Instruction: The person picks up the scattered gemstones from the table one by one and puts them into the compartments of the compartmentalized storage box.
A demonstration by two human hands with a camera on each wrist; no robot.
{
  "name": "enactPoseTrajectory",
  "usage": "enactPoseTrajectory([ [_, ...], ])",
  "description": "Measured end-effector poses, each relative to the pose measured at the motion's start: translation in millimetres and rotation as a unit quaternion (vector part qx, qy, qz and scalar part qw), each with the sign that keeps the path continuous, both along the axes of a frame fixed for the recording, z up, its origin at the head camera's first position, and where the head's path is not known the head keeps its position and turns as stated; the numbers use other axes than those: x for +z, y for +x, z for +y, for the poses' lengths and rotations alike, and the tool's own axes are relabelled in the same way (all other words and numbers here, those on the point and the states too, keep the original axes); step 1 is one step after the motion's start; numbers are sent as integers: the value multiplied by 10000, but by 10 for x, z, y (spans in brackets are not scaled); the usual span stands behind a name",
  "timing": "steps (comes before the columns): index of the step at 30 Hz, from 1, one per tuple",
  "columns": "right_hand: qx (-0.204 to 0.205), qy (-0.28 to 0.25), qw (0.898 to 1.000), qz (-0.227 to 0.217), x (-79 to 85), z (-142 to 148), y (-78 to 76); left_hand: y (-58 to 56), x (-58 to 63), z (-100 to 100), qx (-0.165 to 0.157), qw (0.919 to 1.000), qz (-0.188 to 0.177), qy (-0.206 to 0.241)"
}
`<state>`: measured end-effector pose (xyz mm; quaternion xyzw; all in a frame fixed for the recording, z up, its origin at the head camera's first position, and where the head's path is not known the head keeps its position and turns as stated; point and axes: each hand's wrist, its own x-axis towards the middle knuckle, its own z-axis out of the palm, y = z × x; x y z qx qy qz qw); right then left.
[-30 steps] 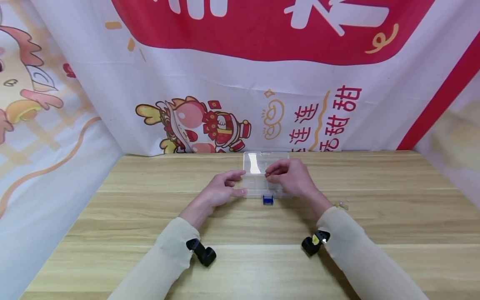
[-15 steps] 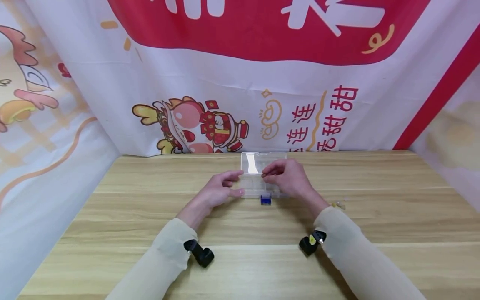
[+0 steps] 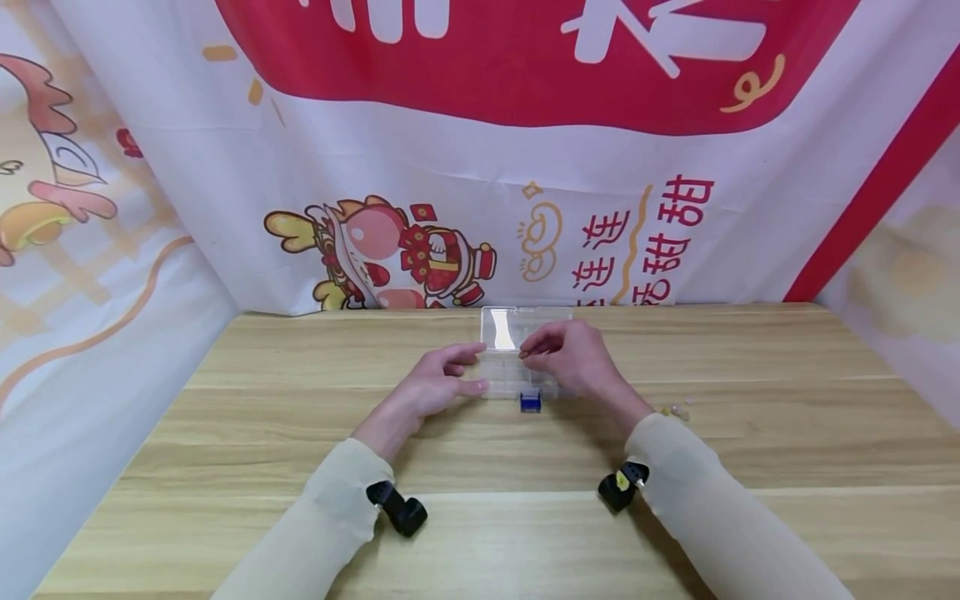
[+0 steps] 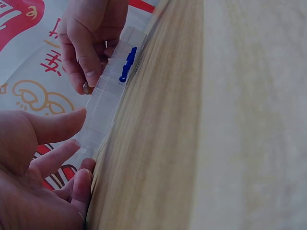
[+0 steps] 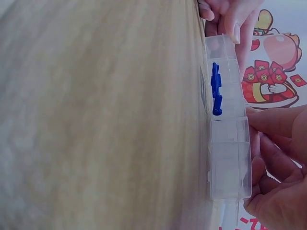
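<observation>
From my right wrist cam I'm seeing a clear divided box (image 5: 231,167) with a blue latch (image 5: 216,91) on the bench (image 5: 110,120), left hand (image 5: 235,17) at one end, right hand (image 5: 280,163) alongside, lol.

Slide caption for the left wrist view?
Right hand pinches a small piece over a clear box with a blue clip, left hand at one end.
</observation>
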<state>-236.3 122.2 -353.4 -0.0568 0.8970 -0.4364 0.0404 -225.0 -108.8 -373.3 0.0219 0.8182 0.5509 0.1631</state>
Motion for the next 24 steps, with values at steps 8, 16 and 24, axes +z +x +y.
enactPoseTrajectory([
  [8, 60, 213, 9997, 80, 3, -3, 0, -2, -2, 1, 8, 10000, -35, -10],
  [16, 133, 452, 9987, 169, 7, -2, -9, -1, -4, 2, 5, 10000, -57, 10],
  [24, 193, 525, 9984, 84, 23, -9, -14, -2, -3, 0, 14, 10000, -70, 6],
])
